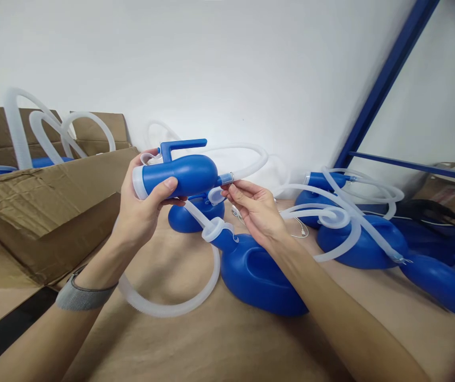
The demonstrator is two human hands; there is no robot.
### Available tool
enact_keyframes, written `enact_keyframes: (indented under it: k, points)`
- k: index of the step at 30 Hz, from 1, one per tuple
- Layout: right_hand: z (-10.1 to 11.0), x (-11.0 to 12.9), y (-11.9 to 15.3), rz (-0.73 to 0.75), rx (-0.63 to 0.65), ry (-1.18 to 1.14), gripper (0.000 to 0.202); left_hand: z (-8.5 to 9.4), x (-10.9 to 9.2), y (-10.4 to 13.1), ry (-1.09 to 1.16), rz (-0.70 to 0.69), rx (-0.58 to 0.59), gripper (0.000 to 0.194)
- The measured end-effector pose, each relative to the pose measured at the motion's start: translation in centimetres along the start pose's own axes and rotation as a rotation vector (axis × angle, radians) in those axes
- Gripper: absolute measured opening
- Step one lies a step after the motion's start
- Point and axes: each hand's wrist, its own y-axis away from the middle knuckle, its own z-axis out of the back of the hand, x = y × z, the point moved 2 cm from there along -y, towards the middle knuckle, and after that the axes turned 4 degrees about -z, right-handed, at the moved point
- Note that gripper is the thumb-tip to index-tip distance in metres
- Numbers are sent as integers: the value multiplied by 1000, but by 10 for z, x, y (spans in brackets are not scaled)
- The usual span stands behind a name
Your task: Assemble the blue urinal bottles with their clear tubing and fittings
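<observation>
My left hand [142,199] is wrapped round a blue plastic urinal cup [185,174], tilted nearly level in the air, with a handle on top and a translucent cap [138,183] at its left end. A ribbed, translucent hose [253,167] fits over the narrow spout on its right. Around that joint sits a thin wire hose clamp [232,178]. My right hand [257,209] pinches at the clamp with thumb and forefinger; the fingertips partly hide it. Below the hands, a blue urinal bottle [259,276] lies on the table, a hose running into its collared mouth [213,229].
An open cardboard box [52,207] at left holds more hoses and blue parts. Several blue bottles and cups with coiled hoses crowd the right, including one bottle [365,244]. A white cable [301,229] lies behind. A blue metal frame [386,79] rises at right against the wall.
</observation>
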Motion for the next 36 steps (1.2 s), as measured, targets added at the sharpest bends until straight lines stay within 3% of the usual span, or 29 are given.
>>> enact_keyframes:
  k: [7, 19, 25, 32, 36]
  points:
    - [3, -7, -2, 48, -75, 14, 47, 0, 2, 2, -47, -1, 42, 70]
    - [7, 4, 1, 134, -62, 237, 97, 1, 4, 0, -49, 12, 66, 69]
    - [9, 7, 2, 216, -58, 311, 119, -5, 4, -2, 142, 202, 2, 62]
    - [13, 9, -1, 283, -67, 368, 123, -13, 5, 1, 241, 406, -41, 57]
    - [9, 12, 1, 279, -93, 331, 117, -12, 10, 2, 258, 519, -62, 40]
